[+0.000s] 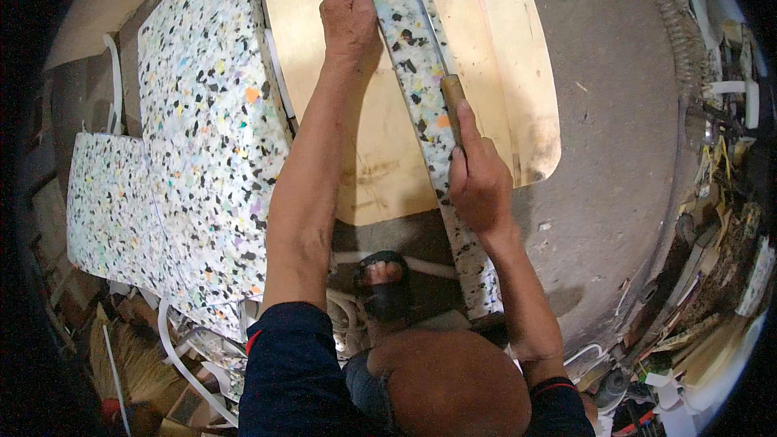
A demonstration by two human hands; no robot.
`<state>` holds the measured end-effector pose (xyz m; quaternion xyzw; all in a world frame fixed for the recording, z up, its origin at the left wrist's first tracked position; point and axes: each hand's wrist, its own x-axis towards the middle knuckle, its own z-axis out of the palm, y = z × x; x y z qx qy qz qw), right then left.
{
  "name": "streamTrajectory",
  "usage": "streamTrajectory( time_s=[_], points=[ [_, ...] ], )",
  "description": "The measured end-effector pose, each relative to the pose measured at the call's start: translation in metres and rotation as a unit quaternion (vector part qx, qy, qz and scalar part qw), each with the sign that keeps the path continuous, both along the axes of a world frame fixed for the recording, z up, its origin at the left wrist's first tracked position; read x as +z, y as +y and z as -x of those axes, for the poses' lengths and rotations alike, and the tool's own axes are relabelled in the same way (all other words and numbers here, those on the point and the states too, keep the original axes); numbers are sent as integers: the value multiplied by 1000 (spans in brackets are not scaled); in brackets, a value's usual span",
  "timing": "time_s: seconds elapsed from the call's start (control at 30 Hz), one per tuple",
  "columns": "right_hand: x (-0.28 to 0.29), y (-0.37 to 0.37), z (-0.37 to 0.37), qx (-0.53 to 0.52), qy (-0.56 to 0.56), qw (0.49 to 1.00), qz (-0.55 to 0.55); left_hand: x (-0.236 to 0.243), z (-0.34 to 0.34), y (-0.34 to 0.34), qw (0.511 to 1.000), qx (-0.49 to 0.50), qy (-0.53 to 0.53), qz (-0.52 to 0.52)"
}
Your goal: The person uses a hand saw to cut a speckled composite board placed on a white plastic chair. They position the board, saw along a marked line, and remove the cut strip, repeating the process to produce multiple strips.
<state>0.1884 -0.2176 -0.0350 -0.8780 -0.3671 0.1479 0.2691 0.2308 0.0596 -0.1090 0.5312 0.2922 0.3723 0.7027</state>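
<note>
A long strip of speckled multicoloured foam (413, 57) lies lengthwise across a pale plywood board (522, 57) and extends past its near edge. My right hand (477, 170) grips the wooden handle of a long knife (452, 101), whose thin blade runs along the strip's right side toward the far end. My left hand (350, 12) rests at the strip's left edge near that far end, with fingers closed on it; their underside is hidden. At left, beside the board, are large pieces of the same foam (198, 105).
A grey floor (603, 129) surrounds the board. Scrap wood and clutter (716, 235) line the right side. Straw brooms (129, 360) and white bent tubing (182, 360) lie at lower left. My sandalled foot (380, 283) is just below the board, beside the strip.
</note>
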Motion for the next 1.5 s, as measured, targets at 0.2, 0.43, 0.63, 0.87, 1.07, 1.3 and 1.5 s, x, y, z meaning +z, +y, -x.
streamTrajectory(
  time_s=[0.2,0.43,0.63,0.87,1.07,1.3,1.5],
  points=[
    [-6,-1,-1,-3,-21,1000,2,-8,-6,19,829,-67,228,-506],
    [-3,-1,1,-7,15,1000,12,-21,-10,21,809,-80,232,-535],
    [4,0,0,-6,39,999,20,-23,-13,17,807,-64,248,-533],
    [-1,-1,0,-2,-3,1000,1,-23,-13,18,804,-64,236,-542],
    [2,-2,0,-1,22,1000,13,-21,-14,17,799,-64,243,-546],
    [-8,10,-8,0,-42,998,-44,-21,-14,18,794,-68,234,-557],
    [-6,52,-35,-10,-13,998,-59,-18,-14,15,800,-70,239,-546]
  ],
)
